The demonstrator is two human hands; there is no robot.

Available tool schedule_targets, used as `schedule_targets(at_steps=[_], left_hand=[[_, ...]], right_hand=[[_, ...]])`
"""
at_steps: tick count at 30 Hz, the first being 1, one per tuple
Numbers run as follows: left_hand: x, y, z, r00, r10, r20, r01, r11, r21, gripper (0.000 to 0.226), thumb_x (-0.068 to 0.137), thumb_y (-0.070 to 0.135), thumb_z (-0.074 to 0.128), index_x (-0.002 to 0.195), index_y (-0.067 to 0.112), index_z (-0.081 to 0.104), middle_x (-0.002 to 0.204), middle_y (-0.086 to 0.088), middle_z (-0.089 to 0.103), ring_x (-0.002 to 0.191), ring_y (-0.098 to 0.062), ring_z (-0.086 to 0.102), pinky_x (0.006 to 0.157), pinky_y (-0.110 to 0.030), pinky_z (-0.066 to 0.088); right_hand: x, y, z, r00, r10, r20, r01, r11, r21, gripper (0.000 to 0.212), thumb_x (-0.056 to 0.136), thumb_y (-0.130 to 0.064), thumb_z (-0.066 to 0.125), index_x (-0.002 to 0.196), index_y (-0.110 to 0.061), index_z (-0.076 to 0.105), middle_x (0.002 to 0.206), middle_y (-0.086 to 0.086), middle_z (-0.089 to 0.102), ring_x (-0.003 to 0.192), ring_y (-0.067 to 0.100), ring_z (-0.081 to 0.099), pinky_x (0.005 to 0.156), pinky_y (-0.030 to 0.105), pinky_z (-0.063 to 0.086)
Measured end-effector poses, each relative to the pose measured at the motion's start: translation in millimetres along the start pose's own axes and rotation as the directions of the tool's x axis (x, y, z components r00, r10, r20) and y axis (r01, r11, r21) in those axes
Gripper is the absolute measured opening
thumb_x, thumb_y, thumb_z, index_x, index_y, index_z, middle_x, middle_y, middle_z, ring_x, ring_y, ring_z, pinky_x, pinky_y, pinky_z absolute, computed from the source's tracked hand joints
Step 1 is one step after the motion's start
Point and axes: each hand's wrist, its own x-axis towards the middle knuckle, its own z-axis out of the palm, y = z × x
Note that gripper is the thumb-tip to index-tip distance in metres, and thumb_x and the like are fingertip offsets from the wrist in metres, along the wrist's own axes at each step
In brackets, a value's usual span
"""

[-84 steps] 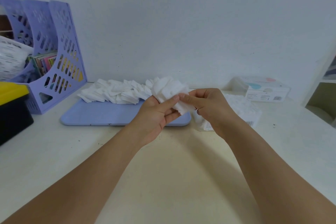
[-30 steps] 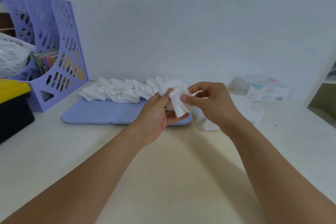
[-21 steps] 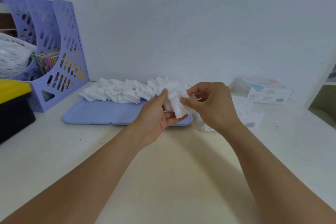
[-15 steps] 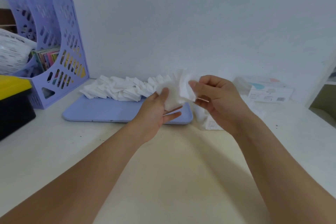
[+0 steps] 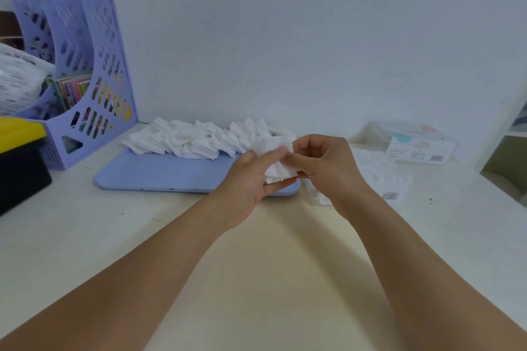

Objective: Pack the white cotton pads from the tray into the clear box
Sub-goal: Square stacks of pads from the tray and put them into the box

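A row of white cotton pads (image 5: 188, 141) lies along the back of the lilac tray (image 5: 159, 174). Above the tray's right end, my left hand (image 5: 248, 179) holds a small bunch of pads (image 5: 275, 159) in its curled fingers. My right hand (image 5: 322, 162) pinches the same bunch from the right side with thumb and fingers. The clear box (image 5: 379, 177), with white pads inside and a barcode label, sits on the table just right of the tray, partly hidden behind my right hand.
A lilac perforated file rack (image 5: 85, 74) with papers stands at the back left, and a black bin with a yellow lid (image 5: 20, 157) sits in front of it. A clear lidded pack (image 5: 413, 142) rests at the back right. The wall is close behind.
Both hands have stayed over the tray's right end, working the bunch of pads. The bunch was lifted and fanned half a second ago and now sits lower, pressed between both hands.
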Motion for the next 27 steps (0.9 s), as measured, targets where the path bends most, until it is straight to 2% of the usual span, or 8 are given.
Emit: schedule_targets(at_steps=[4, 8, 10, 14, 16, 18, 22, 27], left_hand=[[-1.9, 1.5, -5.5, 0.989, -0.114, 0.091, 0.137, 0.944, -0.301, 0.036, 0.098, 0.015, 0.050, 0.129, -0.002, 0.060, 0.126, -0.022, 0.068, 0.108, -0.031, 0.070, 0.088, -0.039, 0.060], [-7.9, 1.1, -2.4, 0.945, -0.221, 0.241, 0.294, 0.899, -0.324, 0.029, 0.082, 0.019, 0.052, 0.103, 0.005, 0.066, 0.105, -0.009, 0.066, 0.093, -0.022, 0.065, 0.082, -0.031, 0.053], [-8.7, 0.5, -1.6, 0.934, -0.254, 0.249, 0.329, 0.886, -0.328, 0.032, 0.082, 0.019, 0.054, 0.110, 0.010, 0.065, 0.101, -0.007, 0.065, 0.094, -0.020, 0.063, 0.086, -0.030, 0.047], [-6.8, 6.3, -5.5, 0.954, -0.203, 0.222, 0.274, 0.892, -0.361, 0.039, 0.086, 0.016, 0.062, 0.125, 0.008, 0.063, 0.115, -0.011, 0.059, 0.105, -0.022, 0.058, 0.103, -0.033, 0.043], [-6.3, 8.2, -3.5, 0.957, -0.182, 0.224, 0.259, 0.886, -0.386, 0.050, 0.091, 0.028, 0.069, 0.136, 0.009, 0.060, 0.130, -0.003, 0.058, 0.121, -0.019, 0.055, 0.117, -0.035, 0.035], [-8.1, 8.7, 0.1, 0.961, -0.181, 0.208, 0.251, 0.888, -0.387, 0.056, 0.090, 0.046, 0.066, 0.136, 0.014, 0.061, 0.135, -0.005, 0.064, 0.125, -0.020, 0.061, 0.114, -0.035, 0.040], [-11.3, 12.6, 2.6, 0.950, -0.259, 0.176, 0.313, 0.822, -0.475, 0.062, 0.097, 0.060, 0.049, 0.132, 0.010, 0.062, 0.131, -0.012, 0.067, 0.123, -0.025, 0.062, 0.111, -0.037, 0.044], [-7.9, 10.4, 3.4, 0.982, -0.169, 0.082, 0.185, 0.947, -0.263, 0.042, 0.106, 0.036, 0.045, 0.140, 0.014, 0.056, 0.129, -0.013, 0.066, 0.116, -0.026, 0.063, 0.107, -0.034, 0.042]], right_hand=[[-0.7, -2.2, 7.3, 0.993, -0.102, -0.055, 0.096, 0.990, -0.108, 0.040, 0.092, -0.035, 0.073, 0.130, -0.032, 0.059, 0.127, -0.008, 0.061, 0.117, 0.006, 0.060, 0.097, 0.026, 0.050], [-13.4, 3.3, 24.0, 0.956, -0.187, 0.227, 0.244, 0.934, -0.262, 0.074, 0.090, -0.057, 0.063, 0.154, -0.041, 0.030, 0.157, -0.018, 0.031, 0.146, -0.005, 0.025, 0.118, 0.025, 0.026], [-15.7, 7.9, 28.5, 0.937, -0.219, 0.273, 0.306, 0.892, -0.334, 0.085, 0.086, -0.059, 0.069, 0.156, -0.040, 0.026, 0.159, -0.016, 0.028, 0.148, -0.003, 0.022, 0.120, 0.027, 0.025], [-12.4, -2.0, 17.9, 0.952, -0.256, 0.165, 0.279, 0.950, -0.140, 0.093, 0.081, -0.034, 0.085, 0.154, -0.041, 0.030, 0.154, -0.020, 0.035, 0.141, -0.008, 0.034, 0.100, 0.006, 0.040], [-10.2, -2.2, 12.1, 0.934, -0.262, 0.244, 0.301, 0.944, -0.135, 0.103, 0.073, -0.024, 0.092, 0.154, -0.041, 0.031, 0.153, -0.018, 0.038, 0.139, -0.004, 0.040, 0.101, 0.007, 0.042], [-8.2, 1.4, 11.5, 0.907, -0.284, 0.309, 0.344, 0.926, -0.157, 0.107, 0.067, -0.018, 0.096, 0.153, -0.037, 0.035, 0.149, -0.014, 0.046, 0.134, 0.002, 0.050, 0.101, 0.015, 0.046], [-7.0, 6.1, 14.8, 0.919, -0.288, 0.268, 0.336, 0.929, -0.153, 0.085, 0.074, -0.023, 0.092, 0.147, -0.034, 0.047, 0.138, -0.017, 0.056, 0.127, 0.006, 0.057, 0.100, 0.029, 0.054], [-6.5, 3.2, 11.4, 0.945, -0.232, 0.230, 0.249, 0.967, -0.048, 0.061, 0.091, -0.016, 0.076, 0.144, -0.030, 0.049, 0.133, -0.012, 0.059, 0.114, 0.004, 0.063, 0.084, 0.021, 0.056]])
